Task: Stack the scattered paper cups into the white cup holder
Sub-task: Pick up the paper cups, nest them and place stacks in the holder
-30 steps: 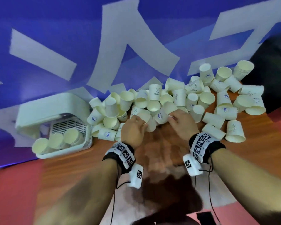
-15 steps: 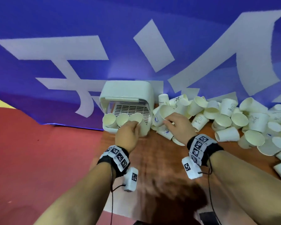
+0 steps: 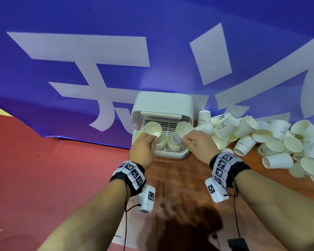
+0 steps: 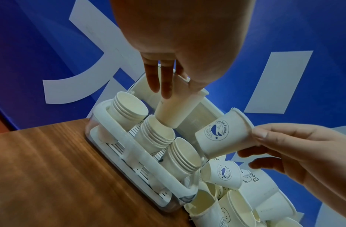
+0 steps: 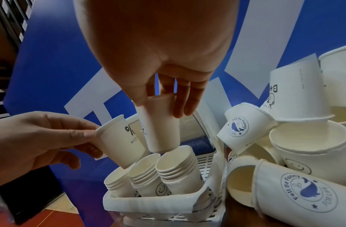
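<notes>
The white cup holder [image 3: 162,104] stands at the table's back left edge with three stacks of paper cups in it. My left hand [image 3: 152,139] pinches a cup [image 3: 152,129] by its rim. In the left wrist view that cup [image 4: 176,110] is tilted, its base at the mouth of the middle stack [image 4: 154,135]. My right hand [image 3: 186,140] pinches a whale-printed cup [image 3: 181,133]. Seen from the right wrist, that cup [image 5: 160,127] hangs just above the right stack [image 5: 178,169]. Neither held cup is seated in a stack.
A pile of loose paper cups [image 3: 261,138] lies on the wooden table [image 3: 179,178] to the right of the holder, and some lean against its side. A blue banner [image 3: 98,51] rises directly behind. Red floor [image 3: 53,169] lies beyond the table's left edge.
Both hands have moved left from the loose pile to the holder, each carrying a cup. The cups now hang over the stacks, and my view has swung left with them.
</notes>
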{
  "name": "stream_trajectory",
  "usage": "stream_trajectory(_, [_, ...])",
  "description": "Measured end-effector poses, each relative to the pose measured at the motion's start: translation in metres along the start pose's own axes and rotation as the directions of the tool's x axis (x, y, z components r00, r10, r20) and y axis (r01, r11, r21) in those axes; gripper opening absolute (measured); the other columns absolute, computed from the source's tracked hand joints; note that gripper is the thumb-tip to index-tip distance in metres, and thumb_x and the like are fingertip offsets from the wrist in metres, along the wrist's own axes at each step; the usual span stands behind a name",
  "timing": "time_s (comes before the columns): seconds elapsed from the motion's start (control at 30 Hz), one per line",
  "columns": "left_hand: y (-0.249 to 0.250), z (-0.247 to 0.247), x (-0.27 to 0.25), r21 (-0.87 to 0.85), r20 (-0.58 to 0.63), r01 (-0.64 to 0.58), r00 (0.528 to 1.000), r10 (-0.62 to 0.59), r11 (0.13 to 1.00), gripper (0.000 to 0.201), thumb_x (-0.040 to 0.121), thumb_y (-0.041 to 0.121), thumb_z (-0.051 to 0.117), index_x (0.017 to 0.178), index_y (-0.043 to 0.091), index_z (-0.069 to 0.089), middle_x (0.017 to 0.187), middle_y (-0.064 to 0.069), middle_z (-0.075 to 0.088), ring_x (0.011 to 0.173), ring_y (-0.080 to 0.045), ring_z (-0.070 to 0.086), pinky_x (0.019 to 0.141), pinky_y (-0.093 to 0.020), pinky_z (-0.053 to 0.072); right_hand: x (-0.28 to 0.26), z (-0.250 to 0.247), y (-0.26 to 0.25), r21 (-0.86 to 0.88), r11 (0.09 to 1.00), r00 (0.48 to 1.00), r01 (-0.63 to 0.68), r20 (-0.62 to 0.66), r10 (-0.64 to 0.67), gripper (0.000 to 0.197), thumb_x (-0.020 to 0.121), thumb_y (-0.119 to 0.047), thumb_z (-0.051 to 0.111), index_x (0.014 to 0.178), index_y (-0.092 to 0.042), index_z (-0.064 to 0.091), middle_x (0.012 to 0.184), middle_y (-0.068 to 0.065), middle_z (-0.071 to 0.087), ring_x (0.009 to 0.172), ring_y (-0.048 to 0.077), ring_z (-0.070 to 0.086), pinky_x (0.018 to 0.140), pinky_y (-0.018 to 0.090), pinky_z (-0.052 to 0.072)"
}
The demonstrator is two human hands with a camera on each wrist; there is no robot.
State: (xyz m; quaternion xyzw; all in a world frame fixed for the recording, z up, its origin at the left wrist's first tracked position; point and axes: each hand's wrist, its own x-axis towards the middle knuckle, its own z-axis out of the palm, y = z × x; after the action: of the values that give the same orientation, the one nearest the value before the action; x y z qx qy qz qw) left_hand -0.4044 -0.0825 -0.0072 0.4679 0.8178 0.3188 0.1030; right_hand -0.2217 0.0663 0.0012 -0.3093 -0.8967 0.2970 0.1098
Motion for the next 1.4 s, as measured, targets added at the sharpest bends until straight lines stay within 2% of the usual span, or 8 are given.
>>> stream_trajectory(0.27, [-0.032,0.018,0.024,0.023,0.120,-0.033,0.992,0.030,0.999,0.019,0.092,0.013,0.056,0.100,0.013,0.073,0.094,-0.004,0.061,0.088,-0.023,0.058,0.071,-0.028,0.042,0.016,0.024,0.000,-0.077,0.997,1.000,-0.025,0.003,0.025,0.016,0.094,-0.022,0.059,0.095,-0.015,0.073,0.095,0.003,0.067,0.094,0.022,0.056,0.084,0.036,0.044])
stream_trajectory(0.47, [-0.046,0.034,0.031,0.051,0.218,-0.008,0.976,-0.003,0.999,0.020,0.094,0.022,0.056,0.101,0.017,0.074,0.095,-0.002,0.063,0.092,-0.024,0.058,0.078,-0.039,0.051,0.028,0.038,0.006,-0.204,0.976,0.987,-0.069,0.126,0.097,0.023,0.097,-0.029,0.052,0.102,-0.020,0.073,0.102,0.000,0.065,0.102,0.022,0.051,0.086,0.036,0.044])
stream_trajectory(0.7, [-0.054,0.040,0.034,0.147,0.328,-0.048,0.945,-0.003,0.988,0.023,0.095,0.021,0.053,0.104,0.015,0.074,0.102,-0.006,0.064,0.095,-0.028,0.061,0.079,-0.039,0.052,0.033,0.057,0.014,-0.320,0.942,0.956,-0.099,0.231,0.179,0.025,0.096,-0.030,0.050,0.087,-0.022,0.072,0.096,0.002,0.064,0.096,0.027,0.053,0.077,0.045,0.050])
stream_trajectory(0.83, [-0.053,0.040,0.033,0.212,0.377,-0.053,0.926,-0.032,0.976,0.027,0.099,0.026,0.048,0.113,0.019,0.070,0.110,-0.004,0.062,0.102,-0.026,0.058,0.078,-0.037,0.050,0.033,0.063,0.015,-0.317,0.941,0.941,-0.117,0.267,0.207,0.025,0.098,-0.030,0.051,0.106,-0.024,0.073,0.108,0.003,0.066,0.102,0.027,0.052,0.081,0.046,0.050])
stream_trajectory(1.0, [-0.052,0.043,0.036,0.228,0.406,-0.022,0.911,-0.074,0.973,0.027,0.098,0.028,0.050,0.116,0.022,0.069,0.116,-0.001,0.062,0.106,-0.024,0.057,0.081,-0.035,0.049,0.035,0.063,0.016,-0.325,0.940,0.927,-0.105,0.309,0.211,0.028,0.100,-0.031,0.046,0.117,-0.026,0.068,0.120,-0.001,0.063,0.109,0.023,0.047,0.083,0.035,0.044])
stream_trajectory(1.13, [-0.046,0.045,0.032,0.187,0.371,0.045,0.922,-0.113,0.981,0.025,0.094,0.025,0.056,0.115,0.019,0.069,0.119,0.000,0.062,0.107,-0.022,0.058,0.085,-0.036,0.050,0.032,0.062,0.019,-0.248,0.960,0.939,-0.133,0.279,0.202,0.028,0.099,-0.030,0.048,0.119,-0.027,0.067,0.125,-0.005,0.061,0.113,0.021,0.048,0.090,0.038,0.047])
stream_trajectory(1.27, [-0.031,0.041,0.031,0.156,0.306,0.027,0.949,-0.074,0.987,0.025,0.090,0.020,0.057,0.112,0.014,0.068,0.118,-0.002,0.061,0.101,-0.024,0.060,0.080,-0.037,0.052,0.022,0.049,0.022,-0.091,0.986,0.975,-0.139,0.162,0.153,0.031,0.095,-0.024,0.053,0.124,-0.025,0.064,0.133,-0.008,0.057,0.122,0.017,0.050,0.098,0.035,0.046])
stream_trajectory(1.4, [0.002,0.044,0.036,0.125,0.230,-0.055,0.973,0.025,0.991,0.022,0.088,0.017,0.057,0.107,0.015,0.068,0.110,-0.002,0.062,0.094,-0.022,0.060,0.076,-0.030,0.047,0.006,0.024,0.031,-0.048,0.990,0.986,-0.136,0.095,0.140,0.035,0.094,-0.021,0.053,0.128,-0.022,0.060,0.134,-0.004,0.056,0.124,0.019,0.049,0.100,0.034,0.043])
